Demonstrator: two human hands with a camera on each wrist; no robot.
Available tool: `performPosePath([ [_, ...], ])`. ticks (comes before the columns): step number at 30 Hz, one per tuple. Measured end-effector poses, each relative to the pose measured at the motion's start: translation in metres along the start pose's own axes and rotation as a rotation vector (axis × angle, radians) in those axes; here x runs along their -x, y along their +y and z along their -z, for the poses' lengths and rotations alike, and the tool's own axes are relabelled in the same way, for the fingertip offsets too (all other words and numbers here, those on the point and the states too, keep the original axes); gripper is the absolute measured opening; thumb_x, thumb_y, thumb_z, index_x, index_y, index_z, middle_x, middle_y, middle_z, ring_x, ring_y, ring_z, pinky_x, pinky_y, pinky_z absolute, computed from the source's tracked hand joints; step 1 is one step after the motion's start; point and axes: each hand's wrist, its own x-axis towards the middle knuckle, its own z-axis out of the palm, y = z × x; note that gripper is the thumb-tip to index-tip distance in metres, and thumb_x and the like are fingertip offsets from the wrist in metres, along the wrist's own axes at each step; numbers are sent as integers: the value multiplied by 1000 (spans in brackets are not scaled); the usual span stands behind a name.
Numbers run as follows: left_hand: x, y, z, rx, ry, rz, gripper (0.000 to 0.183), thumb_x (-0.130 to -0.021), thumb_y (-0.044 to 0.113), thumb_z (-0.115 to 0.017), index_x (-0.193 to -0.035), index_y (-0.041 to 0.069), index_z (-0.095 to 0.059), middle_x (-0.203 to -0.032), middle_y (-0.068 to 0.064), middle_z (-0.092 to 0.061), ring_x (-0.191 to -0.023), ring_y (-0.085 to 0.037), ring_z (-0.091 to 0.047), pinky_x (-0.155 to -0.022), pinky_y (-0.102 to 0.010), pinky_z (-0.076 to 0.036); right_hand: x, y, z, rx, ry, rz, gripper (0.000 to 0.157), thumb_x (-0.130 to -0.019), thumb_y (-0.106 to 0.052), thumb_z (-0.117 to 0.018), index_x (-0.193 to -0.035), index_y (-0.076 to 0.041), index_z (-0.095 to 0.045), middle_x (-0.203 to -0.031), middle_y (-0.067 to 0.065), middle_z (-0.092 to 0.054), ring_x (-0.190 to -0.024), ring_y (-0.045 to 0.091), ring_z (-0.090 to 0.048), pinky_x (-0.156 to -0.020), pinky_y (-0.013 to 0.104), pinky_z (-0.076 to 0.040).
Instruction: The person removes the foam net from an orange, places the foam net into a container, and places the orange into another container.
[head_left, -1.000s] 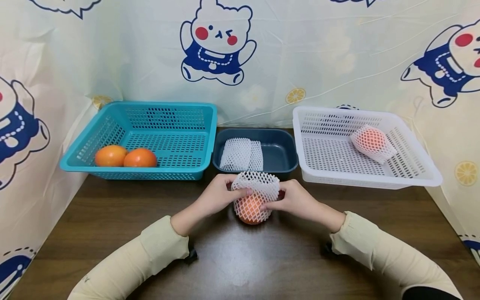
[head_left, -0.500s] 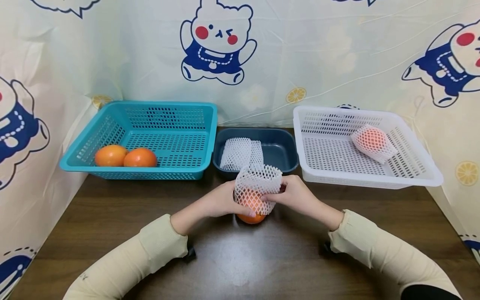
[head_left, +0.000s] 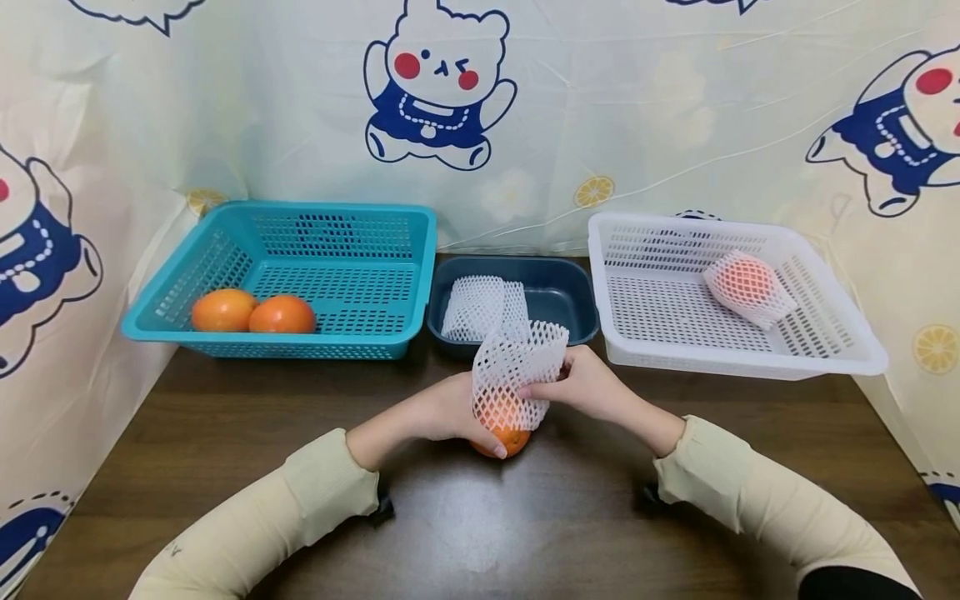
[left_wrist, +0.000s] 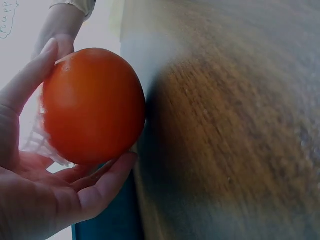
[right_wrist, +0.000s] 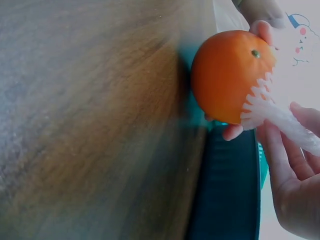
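An orange (head_left: 513, 440) sits at the middle of the table, its upper part inside a white foam net sleeve (head_left: 517, 362). My left hand (head_left: 447, 408) grips the orange from its left side, thumb across the front and fingers curled underneath, as the left wrist view shows. On the other side, my right hand (head_left: 592, 383) pinches the sleeve between thumb and fingers. In the right wrist view the orange's lower part (right_wrist: 222, 75) is bare, with a small green stem mark, and the sleeve's edge (right_wrist: 257, 107) lies along its side.
Behind the hands stands a dark blue tray (head_left: 562, 304) with folded foam nets (head_left: 480, 308). A teal basket (head_left: 360, 340) at left holds two oranges (head_left: 282, 315). In the white basket (head_left: 652, 354) at right lies a net-wrapped orange (head_left: 748, 281). A patterned curtain (head_left: 540, 100) hangs behind.
The sleeve has shifted upward on the orange, baring more of its lower part. My left hand has moved down from the net to hold the fruit; my right still pinches the net.
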Motion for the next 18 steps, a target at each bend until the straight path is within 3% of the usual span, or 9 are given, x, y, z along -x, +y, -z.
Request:
performPosePath([
  [8, -1, -2, -1, -4, 2, 21, 75, -70, 19, -95, -134, 5, -59, -121, -1, -66, -104, -14, -59, -100, -34, -45, -3, -5, 15, -32, 28, -44, 23, -83, -8, -85, -99, 5, -75, -89, 7, -76, -79, 10, -66, -71, 25, -55],
  [13, -1, -3, -2, -3, 10, 58, 74, -70, 20, -95, -133, 5, -60, -117, -3, -65, -100, -16, -60, -94, -34, -49, -9, -7, 19, -148, 71, -88, 29, -85, -4, -81, -108, 9, -71, -96, 11, -76, -83, 13, -68, -74, 28, -58],
  [18, -1, -4, 0, -47, 11, 78, 77, -71, 23, -94, -138, 8, -60, -123, -5, -63, -106, -17, -58, -95, -35, -48, -20, -2, 17, -223, 116, -100, 35, -91, -4, -76, -121, 10, -65, -108, 16, -74, -89, 14, -70, -80, 29, -58],
])
